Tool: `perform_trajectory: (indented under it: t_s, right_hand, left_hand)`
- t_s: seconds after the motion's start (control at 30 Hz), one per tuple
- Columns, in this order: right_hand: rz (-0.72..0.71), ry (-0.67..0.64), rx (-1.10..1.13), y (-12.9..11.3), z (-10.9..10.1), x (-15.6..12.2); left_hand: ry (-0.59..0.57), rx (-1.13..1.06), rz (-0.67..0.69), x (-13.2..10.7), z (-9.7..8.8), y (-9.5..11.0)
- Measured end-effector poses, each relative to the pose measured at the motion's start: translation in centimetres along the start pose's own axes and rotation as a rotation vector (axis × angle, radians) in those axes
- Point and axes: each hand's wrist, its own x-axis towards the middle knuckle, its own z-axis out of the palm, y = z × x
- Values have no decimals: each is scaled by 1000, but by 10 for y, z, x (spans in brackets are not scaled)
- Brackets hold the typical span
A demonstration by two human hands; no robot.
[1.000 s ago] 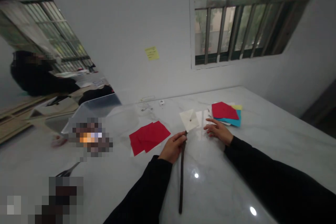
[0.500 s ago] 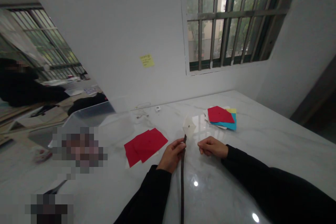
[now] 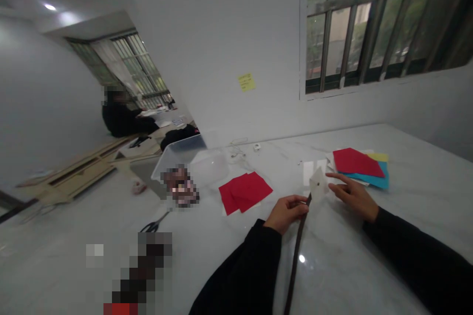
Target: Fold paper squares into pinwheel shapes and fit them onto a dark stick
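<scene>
Clock set on the white paper piece (image 3: 317, 184), 12 toward the wall (image 3: 207, 34). My left hand (image 3: 285, 214) at 8, forearm running in from 7; thumb and fingers pinched narrow around the brown stick (image 3: 294, 263) just below its top end. The stick slants down toward between 6 and 7, its top end against the paper's lower edge; whether fastened, cannot tell. My right hand (image 3: 354, 196) at 3 to 4, palm low, fingers loosely parted, index stretched toward 9, its tip at the paper's right edge; contact unclear. Forearm trails off between 4 and 5. Red sheets (image 3: 247, 192) overlap at 9; coloured paper stack (image 3: 357, 163) at 2.
</scene>
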Motion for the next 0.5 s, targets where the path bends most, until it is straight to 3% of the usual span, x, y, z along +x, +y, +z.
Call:
perform_trajectory:
  t_s: [0.23, 0.43, 0.5]
  right_hand:
    - [-12, -119, -308, 7, 1, -1]
    - [45, -103, -288, 4, -2, -3]
    - [67, -158, -224, -1, -1, -5]
  left_hand:
    - [8, -18, 6, 1, 0, -2]
    - [24, -32, -12, 0, 1, -2]
    - [30, -32, -6, 1, 1, -2]
